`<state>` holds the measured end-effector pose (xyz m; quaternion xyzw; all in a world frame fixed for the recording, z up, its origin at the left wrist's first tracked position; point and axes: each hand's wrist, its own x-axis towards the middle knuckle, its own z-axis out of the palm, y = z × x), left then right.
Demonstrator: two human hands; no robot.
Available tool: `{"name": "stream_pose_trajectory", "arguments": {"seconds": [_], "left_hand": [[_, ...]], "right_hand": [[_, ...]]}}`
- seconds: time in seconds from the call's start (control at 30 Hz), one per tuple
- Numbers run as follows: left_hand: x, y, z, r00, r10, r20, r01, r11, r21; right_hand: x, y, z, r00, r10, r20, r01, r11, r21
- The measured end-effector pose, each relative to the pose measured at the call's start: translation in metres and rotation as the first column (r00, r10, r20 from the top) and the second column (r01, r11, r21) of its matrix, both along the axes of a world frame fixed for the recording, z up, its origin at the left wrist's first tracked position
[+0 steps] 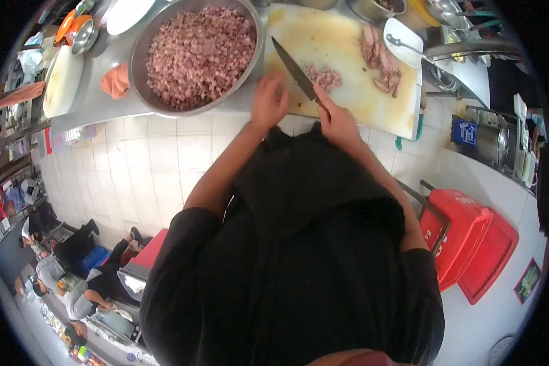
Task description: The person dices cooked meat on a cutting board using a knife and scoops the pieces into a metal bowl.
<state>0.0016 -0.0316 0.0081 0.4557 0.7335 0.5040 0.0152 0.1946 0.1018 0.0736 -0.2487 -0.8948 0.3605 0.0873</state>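
My right hand [339,124] is closed round the handle of a large knife [294,70], whose blade points up and left over the cutting board [348,116]. My left hand [270,100] is at the board's left edge, near the bowl, with its fingers bent; what lies under them, if anything, is hidden. A small pile of diced meat [324,78] lies just right of the blade. Farther right on the board are strips of meat [381,61]. Left of my left hand stands a wide metal bowl [256,43] heaped with diced pink meat [201,55].
An orange cloth [115,81] lies left of the bowl. A white tray with a spoon [404,43] sits at the board's back right. Red crates [463,238] stand on the right. Several people [82,296] are at the lower left.
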Motion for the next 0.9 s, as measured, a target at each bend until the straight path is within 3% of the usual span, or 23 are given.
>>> {"name": "stream_pose_trajectory", "arguments": {"seconds": [0.1, 0.2, 0.27, 0.37, 0.57, 0.67, 0.73, 0.8, 0.9], "left_hand": [[0.005, -0.007, 0.012, 0.995, -0.080, -0.060, 0.075, 0.994, -0.077], [0.007, -0.008, 0.015, 0.978, -0.162, -0.135, 0.140, 0.978, -0.154], [0.007, -0.007, 0.012, 0.960, -0.223, -0.169, 0.186, 0.960, -0.211], [0.008, -0.002, 0.017, 0.947, -0.208, -0.244, 0.155, 0.964, -0.218], [-0.001, 0.020, 0.012, 0.973, -0.154, -0.173, 0.099, 0.952, -0.289], [-0.006, 0.030, 0.006, 0.982, -0.127, -0.142, 0.084, 0.958, -0.274], [-0.008, 0.033, 0.002, 0.979, -0.119, -0.169, 0.081, 0.973, -0.217], [-0.008, 0.035, 0.002, 0.979, -0.113, -0.171, 0.081, 0.980, -0.183], [-0.011, 0.034, 0.003, 0.984, -0.088, -0.156, 0.062, 0.984, -0.167]], "right_hand": [[0.001, 0.011, 0.015, 0.998, -0.050, 0.047, 0.052, 0.998, -0.045], [0.018, 0.038, 0.024, 0.989, -0.143, -0.048, 0.147, 0.982, 0.114], [0.035, 0.059, 0.023, 0.989, -0.147, -0.013, 0.146, 0.962, 0.229], [0.054, 0.073, 0.008, 0.979, -0.176, 0.099, 0.135, 0.934, 0.332], [0.044, 0.075, 0.045, 0.991, -0.052, 0.122, 0.011, 0.950, 0.312], [0.019, 0.112, 0.064, 0.969, -0.144, 0.201, 0.050, 0.910, 0.413], [-0.004, 0.148, 0.054, 1.000, -0.027, 0.012, 0.014, 0.789, 0.614], [-0.010, 0.156, 0.061, 0.999, 0.025, 0.039, -0.045, 0.732, 0.679], [-0.011, 0.151, 0.072, 0.955, 0.029, 0.294, -0.197, 0.803, 0.562]]}}
